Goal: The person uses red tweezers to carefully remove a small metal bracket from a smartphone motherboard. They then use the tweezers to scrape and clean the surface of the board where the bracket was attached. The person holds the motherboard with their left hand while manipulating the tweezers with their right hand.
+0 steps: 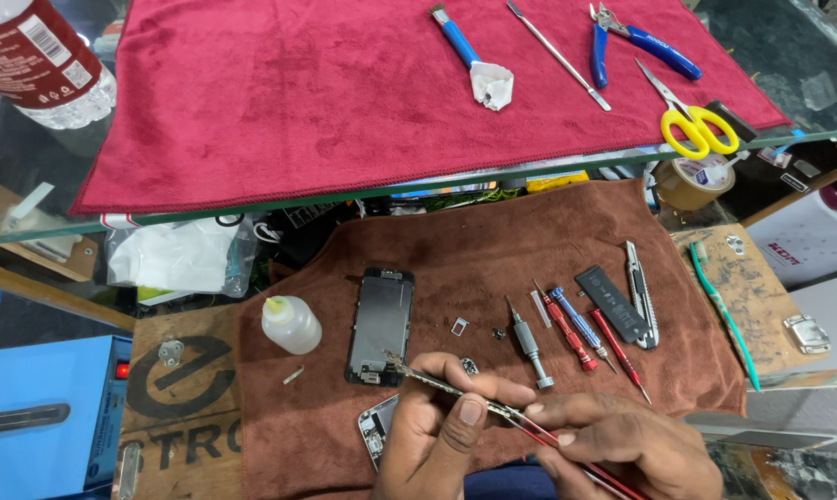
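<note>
Left hand [437, 431] pinches tweezers [428, 378] and right hand [627, 440] a red screwdriver [580, 463], tips just beside the phone screen [380, 324] on brown cloth [493, 250] at the bench's near edge.

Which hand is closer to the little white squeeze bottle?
The left hand. It is below and to the right of the white squeeze bottle, holding tweezers over the brown cloth. The right hand is farther right, beyond the left one, holding a red tool.
</note>
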